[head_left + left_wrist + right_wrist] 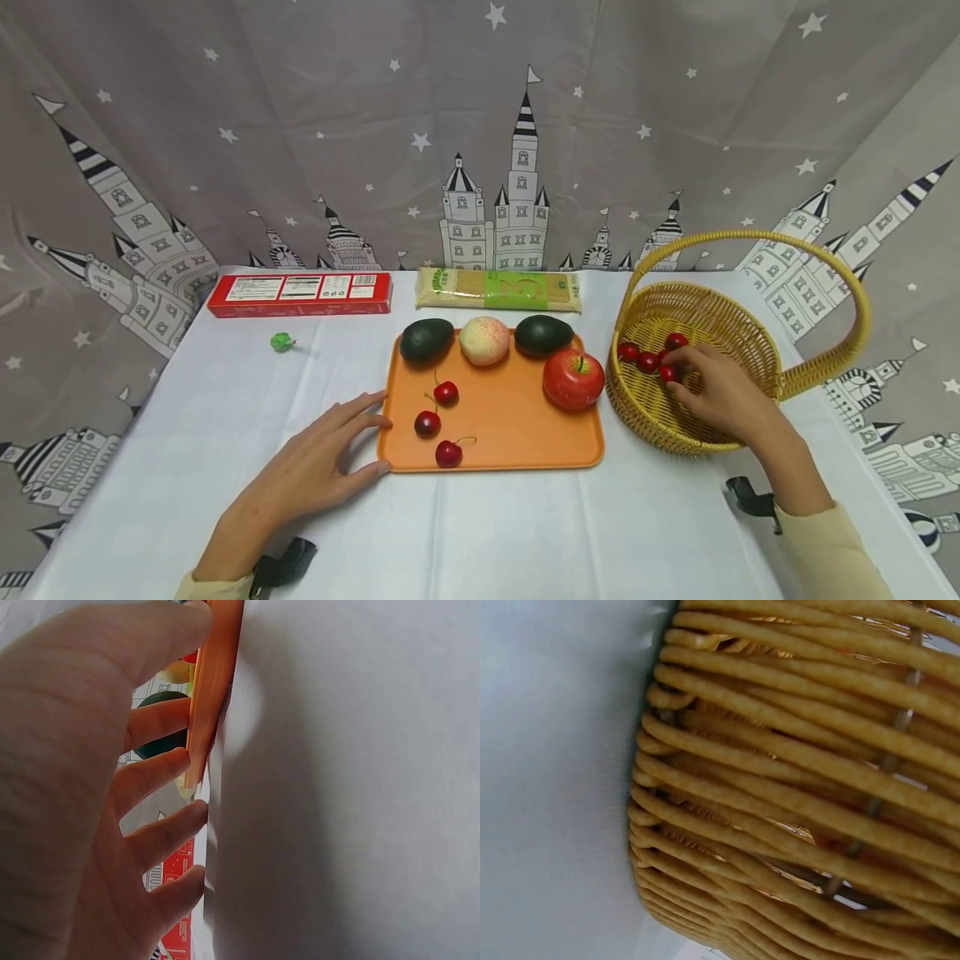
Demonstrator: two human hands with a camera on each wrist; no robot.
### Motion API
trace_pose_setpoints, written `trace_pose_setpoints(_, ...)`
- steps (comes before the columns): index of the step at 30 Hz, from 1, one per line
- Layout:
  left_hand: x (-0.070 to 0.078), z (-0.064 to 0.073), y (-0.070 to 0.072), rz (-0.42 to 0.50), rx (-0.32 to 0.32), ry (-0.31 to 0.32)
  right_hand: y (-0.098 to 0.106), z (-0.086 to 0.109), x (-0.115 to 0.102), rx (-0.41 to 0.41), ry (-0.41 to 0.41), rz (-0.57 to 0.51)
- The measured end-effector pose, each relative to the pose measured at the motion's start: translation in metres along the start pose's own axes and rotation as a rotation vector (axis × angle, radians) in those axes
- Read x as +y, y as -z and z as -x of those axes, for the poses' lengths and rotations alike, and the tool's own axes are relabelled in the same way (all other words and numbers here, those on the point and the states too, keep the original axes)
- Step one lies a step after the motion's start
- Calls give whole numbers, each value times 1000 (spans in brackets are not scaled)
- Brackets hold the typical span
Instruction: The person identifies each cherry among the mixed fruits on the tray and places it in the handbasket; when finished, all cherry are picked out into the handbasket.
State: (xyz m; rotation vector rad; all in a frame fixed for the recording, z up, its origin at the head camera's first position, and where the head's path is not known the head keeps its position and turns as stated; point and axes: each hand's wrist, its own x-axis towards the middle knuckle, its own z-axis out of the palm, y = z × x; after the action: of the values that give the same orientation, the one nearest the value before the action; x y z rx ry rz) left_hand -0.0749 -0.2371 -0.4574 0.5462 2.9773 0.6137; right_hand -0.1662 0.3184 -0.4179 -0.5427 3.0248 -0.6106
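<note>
Reaching into the yellow wicker basket point(633, 414), the right hand point(712, 390) has its fingers bent and pinches a dark red cherry point(667, 373) between thumb and fingertips, low inside the basket's left half. This cherry is round, with no clear long axis, and its stem cannot be made out. The left hand point(309, 467) is open with fingers spread, its fingertips at the left rim of the orange tray point(517, 437), gripping nothing.

Beside the pinched fruit, more basket cherries point(647, 362) lie clustered at the left of the woven floor. The basket handle point(757, 237) arches above, slanting off to the right.

The tray's long axis runs left to right. Three tray cherries point(427, 423) sit on its left part; the nearest one's stem points right, the other two stems rise upward. Along the far edge are a left avocado point(427, 342), a peach point(484, 341) and a right avocado point(543, 335), both avocados lying lengthwise roughly sideways. A red apple point(573, 380) stands at the right edge, stem up.

Farther back on the white-covered bench point(525, 533) lie a red box point(300, 297), a green-banded packet point(457, 288) and a small green item point(282, 342).
</note>
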Motion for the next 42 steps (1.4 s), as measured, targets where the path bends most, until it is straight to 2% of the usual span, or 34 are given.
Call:
trace_pose_setpoints(8, 0, -1, 0, 5, -2, 4, 0, -4, 2, -52, 4, -8)
trace_pose_setpoints(23, 0, -1, 0, 6, 3, -7, -2, -3, 2, -78, -1, 4)
trace_pose_setpoints(33, 0, 0, -1, 3, -2, 3, 1, 3, -12, 19, -5, 47)
trace_pose_setpoints(42, -1, 0, -1, 6, 3, 1, 5, 4, -35, 113, 72, 61)
